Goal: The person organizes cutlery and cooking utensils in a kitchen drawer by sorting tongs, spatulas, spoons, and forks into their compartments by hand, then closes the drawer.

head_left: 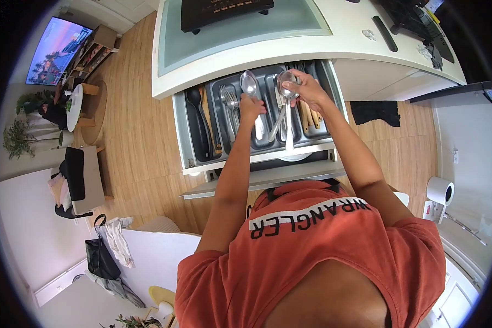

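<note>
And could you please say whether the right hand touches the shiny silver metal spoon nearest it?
Touching: in the head view, the right hand lays its thumb on the silver metal spoon.

shirt (pixel 306 245): orange-red | sleeves (pixel 418 246): short | neckline (pixel 329 261): rounded | chest band (pixel 316 215): white | lettering (pixel 279 221): black, "WRANGLER"

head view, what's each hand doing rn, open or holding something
Left hand: closed, holding a spoon just below its bowl.
Right hand: closed, holding at least one other spoon by the bowl end.
</note>
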A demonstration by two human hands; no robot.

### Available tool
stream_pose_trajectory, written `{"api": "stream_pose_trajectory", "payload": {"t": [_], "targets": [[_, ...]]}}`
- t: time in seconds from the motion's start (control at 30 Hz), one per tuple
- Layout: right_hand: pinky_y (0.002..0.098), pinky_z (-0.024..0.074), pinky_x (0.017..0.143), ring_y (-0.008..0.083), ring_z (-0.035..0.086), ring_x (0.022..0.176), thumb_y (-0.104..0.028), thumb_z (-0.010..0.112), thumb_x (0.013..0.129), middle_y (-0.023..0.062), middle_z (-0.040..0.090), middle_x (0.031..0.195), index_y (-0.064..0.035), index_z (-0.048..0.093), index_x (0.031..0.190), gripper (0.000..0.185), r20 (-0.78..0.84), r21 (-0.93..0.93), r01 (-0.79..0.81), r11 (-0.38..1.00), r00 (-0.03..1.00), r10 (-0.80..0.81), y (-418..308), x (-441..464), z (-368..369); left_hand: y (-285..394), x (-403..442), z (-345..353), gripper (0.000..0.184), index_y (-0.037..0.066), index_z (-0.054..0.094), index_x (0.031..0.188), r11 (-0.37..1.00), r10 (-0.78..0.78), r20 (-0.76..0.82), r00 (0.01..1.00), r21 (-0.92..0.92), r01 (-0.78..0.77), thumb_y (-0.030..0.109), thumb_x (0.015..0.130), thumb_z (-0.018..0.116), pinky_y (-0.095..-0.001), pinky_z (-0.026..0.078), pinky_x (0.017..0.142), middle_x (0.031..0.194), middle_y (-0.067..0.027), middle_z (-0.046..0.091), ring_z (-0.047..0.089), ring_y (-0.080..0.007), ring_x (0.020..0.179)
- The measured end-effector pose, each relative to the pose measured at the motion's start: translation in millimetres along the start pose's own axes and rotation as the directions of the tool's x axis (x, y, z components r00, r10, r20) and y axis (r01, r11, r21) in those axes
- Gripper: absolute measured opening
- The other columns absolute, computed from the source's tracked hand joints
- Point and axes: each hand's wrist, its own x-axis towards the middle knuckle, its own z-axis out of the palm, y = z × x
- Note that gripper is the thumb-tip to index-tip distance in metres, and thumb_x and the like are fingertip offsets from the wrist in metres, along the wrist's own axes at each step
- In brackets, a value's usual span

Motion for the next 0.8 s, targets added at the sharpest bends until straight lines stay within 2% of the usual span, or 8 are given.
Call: {"api": "stream_pose_trajectory", "payload": {"t": [0.03,0.2,0.27,0.3,0.4,0.43,0.6,0.8], "targets": [[0.0229,0.0439,0.040,0.0135,0.056,0.058,-0.012,0.059,0.078,0.0080,0.058,0.082,-0.0004,0.048,0.106,0.032,0.002,-0.018,-0.003,1.000,1.000,0.003,-1.8,0.3,2.9,6.1,-5.7,-8.2,0.018,-0.005,0.029,0.098,0.990,0.016,0.086,0.996,-0.142,-0.004,0.008,0.088,0.037,-0.0287,0.049,0.044,0.075,-0.0220,0.057,0.059,-0.0234,0.052],[0.0235,0.0458,0.042,0.0111,0.055,0.066,-0.014,0.061,0.077,0.0048,0.057,0.084,-0.0018,0.051,0.103,0.030,0.023,-0.128,0.009,0.992,1.000,-0.006,-2.1,13.2,25.4,49.8,-51.6,-27.0,0.015,-0.002,0.038,0.096,0.961,-0.054,0.251,0.966,-0.249,0.118,0.012,0.089,0.039,-0.0281,0.049,0.049,0.073,-0.0172,0.058,0.060,-0.0224,0.058],[0.0254,0.0457,0.041,0.0159,0.058,0.057,-0.011,0.060,0.074,0.0127,0.058,0.083,0.0038,0.048,0.107,0.038,0.073,-0.174,0.163,0.971,0.986,-0.152,1.7,19.8,35.8,45.3,-62.9,-20.5,0.017,-0.002,0.042,0.094,0.957,-0.027,0.287,0.958,-0.269,0.107,0.015,0.090,0.040,-0.0278,0.048,0.045,0.076,-0.0159,0.059,0.059,-0.0226,0.054],[0.0294,0.0467,0.047,0.0190,0.060,0.057,-0.013,0.058,0.074,0.0162,0.058,0.078,0.0024,0.048,0.105,0.036,0.072,-0.472,0.359,0.805,0.926,-0.371,2.5,22.4,39.2,54.1,-75.4,-17.5,0.025,-0.002,0.047,0.094,0.915,-0.085,0.322,0.943,-0.351,0.202,0.021,0.091,0.038,-0.0270,0.048,0.047,0.076,-0.0135,0.058,0.058,-0.0217,0.054],[0.0328,0.0462,0.054,0.0251,0.060,0.058,-0.015,0.056,0.075,0.0191,0.058,0.073,0.0010,0.048,0.100,0.030,-0.006,-0.517,0.202,0.832,0.971,-0.239,-5.0,14.3,51.5,67.8,-92.4,-18.2,0.043,-0.001,0.048,0.100,0.811,-0.150,0.436,0.887,-0.459,0.363,0.040,0.089,0.036,-0.0282,0.048,0.052,0.083,-0.0149,0.056,0.059,-0.0243,0.063],[0.0343,0.0454,0.054,0.0315,0.059,0.059,-0.015,0.053,0.077,0.0203,0.058,0.071,0.0001,0.048,0.095,0.025,0.026,-0.642,0.393,0.658,0.869,-0.494,3.7,17.3,53.3,69.8,-94.4,-18.0,0.043,-0.001,0.048,0.100,0.812,-0.145,0.439,0.886,-0.459,0.360,0.040,0.089,0.036,-0.0282,0.048,0.052,0.083,-0.0149,0.056,0.059,-0.0243,0.063],[0.0371,0.0439,0.063,0.0300,0.059,0.073,-0.019,0.055,0.077,0.0189,0.058,0.082,-0.0049,0.050,0.097,0.025,0.008,-0.782,0.301,0.546,0.880,-0.474,2.6,5.2,60.4,69.6,-100.1,-14.9,0.036,0.000,0.048,0.096,0.830,-0.029,0.433,0.901,-0.491,0.263,0.034,0.086,0.048,-0.0256,0.045,0.052,0.076,-0.0086,0.053,0.054,-0.0182,0.057],[0.0329,0.0390,0.071,0.0250,0.047,0.081,-0.021,0.064,0.072,0.0099,0.047,0.085,-0.0103,0.059,0.097,0.028,0.144,-0.774,0.546,0.320,0.644,-0.751,-15.1,-8.2,51.4,67.3,-100.2,-7.7,0.025,0.000,0.047,0.096,0.889,0.051,0.523,0.851,-0.412,0.200,0.020,0.084,0.054,-0.0245,0.040,0.047,0.068,-0.0034,0.049,0.047,-0.0131,0.051]]}}
